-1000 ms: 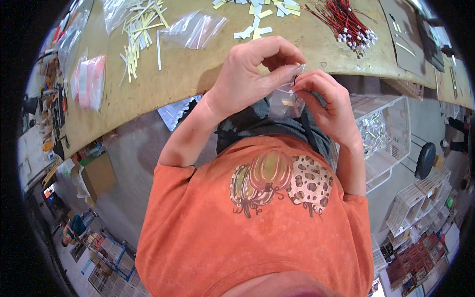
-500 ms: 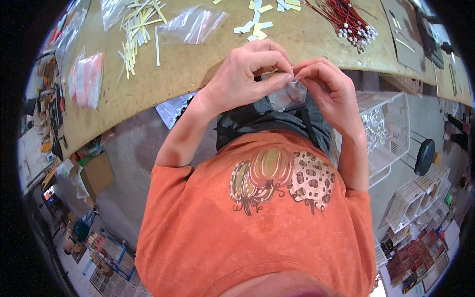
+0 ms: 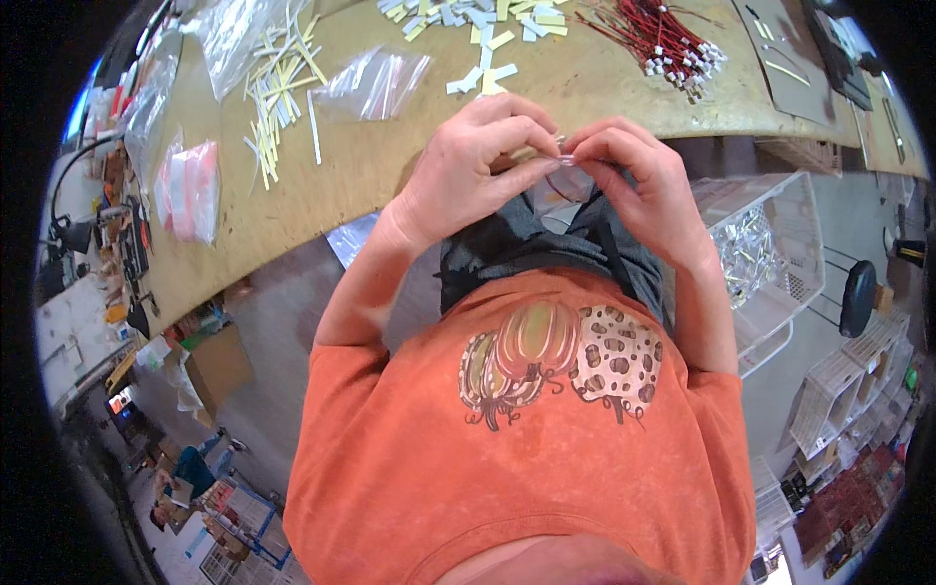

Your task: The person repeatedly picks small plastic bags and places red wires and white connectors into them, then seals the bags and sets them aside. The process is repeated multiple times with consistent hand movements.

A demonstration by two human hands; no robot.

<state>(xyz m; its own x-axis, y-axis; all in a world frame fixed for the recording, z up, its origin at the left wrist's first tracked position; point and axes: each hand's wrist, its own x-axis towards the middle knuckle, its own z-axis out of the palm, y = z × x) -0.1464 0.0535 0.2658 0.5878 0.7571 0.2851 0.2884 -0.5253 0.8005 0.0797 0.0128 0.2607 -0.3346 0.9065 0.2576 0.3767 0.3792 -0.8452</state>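
Both hands meet at the table's front edge, above my lap. My left hand (image 3: 487, 166) and my right hand (image 3: 639, 175) pinch the top edge of a small clear plastic bag (image 3: 558, 216) between thumbs and fingers. The bag hangs below my fingertips, with a dark curved wire-like strand and something pale showing through it. On the table beyond my hands lie small white and yellow slips (image 3: 483, 78). A bunch of red and black wires with white connectors (image 3: 682, 58) rests to the right.
Thin white and yellow strips (image 3: 278, 97) and a flat stack of clear bags (image 3: 375, 86) lie on the left of the table (image 3: 322, 190). Pink-tinted bags (image 3: 188, 190) sit near its left edge. A white crate (image 3: 809, 234) with shiny packets (image 3: 746, 253) stands at my right.
The view has shifted, showing more slips at the back of the table. My fingers have come closer together along the bag's top, and more of the bag shows hanging below them.
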